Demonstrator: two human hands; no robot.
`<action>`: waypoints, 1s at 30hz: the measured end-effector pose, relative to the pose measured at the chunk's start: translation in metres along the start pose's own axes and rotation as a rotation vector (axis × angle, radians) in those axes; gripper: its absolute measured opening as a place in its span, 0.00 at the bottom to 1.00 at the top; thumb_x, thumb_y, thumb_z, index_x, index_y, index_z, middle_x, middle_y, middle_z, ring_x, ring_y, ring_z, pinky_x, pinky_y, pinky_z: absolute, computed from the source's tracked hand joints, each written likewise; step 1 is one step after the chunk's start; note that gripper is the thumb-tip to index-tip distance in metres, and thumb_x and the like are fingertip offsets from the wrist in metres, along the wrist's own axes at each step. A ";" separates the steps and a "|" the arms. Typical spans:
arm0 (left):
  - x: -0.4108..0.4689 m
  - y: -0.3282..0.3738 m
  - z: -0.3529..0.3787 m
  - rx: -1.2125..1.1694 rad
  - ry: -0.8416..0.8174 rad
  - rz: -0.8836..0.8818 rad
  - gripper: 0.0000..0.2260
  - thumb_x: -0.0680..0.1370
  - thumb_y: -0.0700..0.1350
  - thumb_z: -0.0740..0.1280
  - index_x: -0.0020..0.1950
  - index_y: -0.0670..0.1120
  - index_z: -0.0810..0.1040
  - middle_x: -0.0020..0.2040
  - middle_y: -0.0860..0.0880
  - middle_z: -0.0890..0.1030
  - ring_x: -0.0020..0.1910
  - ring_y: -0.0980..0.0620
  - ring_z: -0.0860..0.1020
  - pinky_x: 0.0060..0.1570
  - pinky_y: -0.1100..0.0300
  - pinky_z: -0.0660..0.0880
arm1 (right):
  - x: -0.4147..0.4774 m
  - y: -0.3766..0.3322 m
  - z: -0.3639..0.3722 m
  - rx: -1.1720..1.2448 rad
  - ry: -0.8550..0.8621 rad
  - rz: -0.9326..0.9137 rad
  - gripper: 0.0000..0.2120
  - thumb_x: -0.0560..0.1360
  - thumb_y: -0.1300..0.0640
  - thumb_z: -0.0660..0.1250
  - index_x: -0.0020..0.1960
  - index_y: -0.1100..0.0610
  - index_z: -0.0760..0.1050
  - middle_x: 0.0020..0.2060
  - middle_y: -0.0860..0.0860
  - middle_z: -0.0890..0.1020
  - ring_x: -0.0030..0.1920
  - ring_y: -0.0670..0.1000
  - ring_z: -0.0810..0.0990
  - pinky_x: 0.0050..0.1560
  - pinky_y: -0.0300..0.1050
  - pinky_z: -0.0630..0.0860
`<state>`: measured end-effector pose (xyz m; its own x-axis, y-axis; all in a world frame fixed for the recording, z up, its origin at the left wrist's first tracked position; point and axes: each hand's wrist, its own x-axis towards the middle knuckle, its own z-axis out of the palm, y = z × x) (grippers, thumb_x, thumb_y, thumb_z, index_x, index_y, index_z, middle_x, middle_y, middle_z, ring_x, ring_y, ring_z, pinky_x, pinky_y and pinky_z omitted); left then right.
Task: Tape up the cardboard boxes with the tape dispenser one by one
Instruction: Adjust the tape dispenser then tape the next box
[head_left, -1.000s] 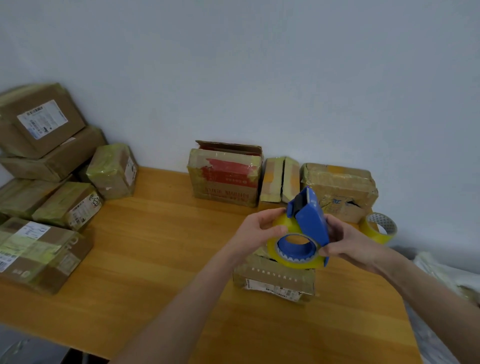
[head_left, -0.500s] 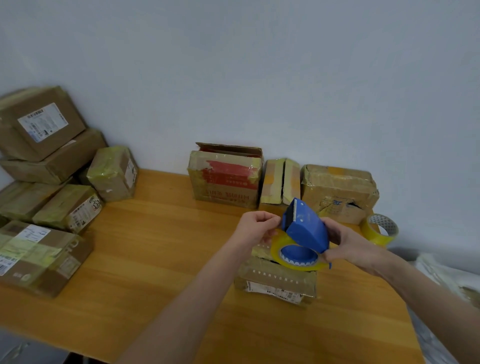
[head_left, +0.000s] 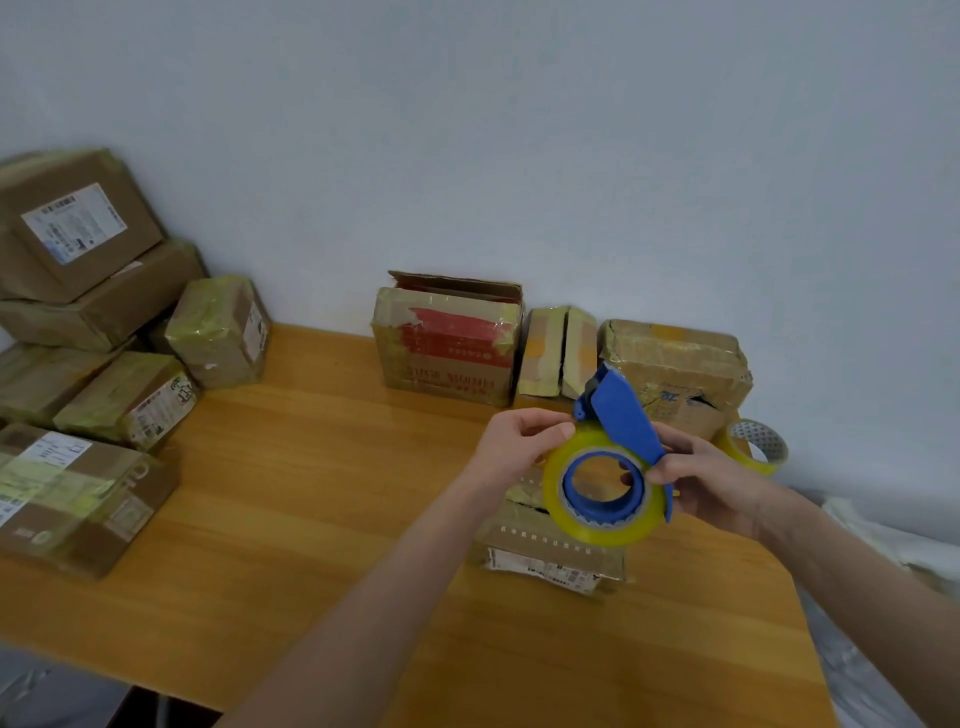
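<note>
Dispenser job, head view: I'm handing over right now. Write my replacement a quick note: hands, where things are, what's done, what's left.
Left hand pinches the top of the roll, by the cutter end.
Right hand grips the dispenser, held in the air above a small box on the table.
Done, apparently: the pile at left is wrapped in yellowish tape.
Left: the small box, its top hidden, no strip laid that I can see; then three boxes at the wall, the red one with a flap up.
Spare roll at far right.
</note>
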<state>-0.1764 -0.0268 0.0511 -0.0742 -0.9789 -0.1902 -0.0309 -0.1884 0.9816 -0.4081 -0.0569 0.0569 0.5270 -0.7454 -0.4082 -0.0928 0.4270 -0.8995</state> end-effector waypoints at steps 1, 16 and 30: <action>0.000 0.001 0.001 -0.010 0.010 0.004 0.05 0.78 0.47 0.69 0.52 0.50 0.82 0.47 0.52 0.84 0.46 0.55 0.80 0.45 0.63 0.76 | 0.001 -0.001 -0.001 -0.001 0.002 -0.004 0.40 0.52 0.59 0.76 0.64 0.53 0.76 0.48 0.56 0.82 0.44 0.54 0.82 0.40 0.48 0.82; 0.005 0.015 -0.005 0.513 0.120 0.708 0.07 0.72 0.41 0.74 0.49 0.49 0.84 0.46 0.55 0.75 0.40 0.57 0.75 0.43 0.62 0.77 | -0.007 -0.013 -0.005 0.097 -0.061 0.054 0.42 0.42 0.51 0.85 0.54 0.59 0.80 0.41 0.57 0.83 0.37 0.55 0.82 0.37 0.47 0.81; -0.003 0.007 -0.004 0.793 0.284 0.931 0.08 0.78 0.48 0.64 0.45 0.47 0.81 0.45 0.56 0.76 0.32 0.60 0.70 0.31 0.66 0.72 | -0.010 -0.014 0.006 0.065 -0.105 0.055 0.41 0.48 0.55 0.84 0.60 0.60 0.77 0.45 0.58 0.84 0.40 0.56 0.84 0.38 0.48 0.82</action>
<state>-0.1723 -0.0254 0.0581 -0.1762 -0.7160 0.6755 -0.6792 0.5851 0.4430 -0.4076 -0.0521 0.0745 0.6087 -0.6637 -0.4346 -0.0706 0.5004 -0.8629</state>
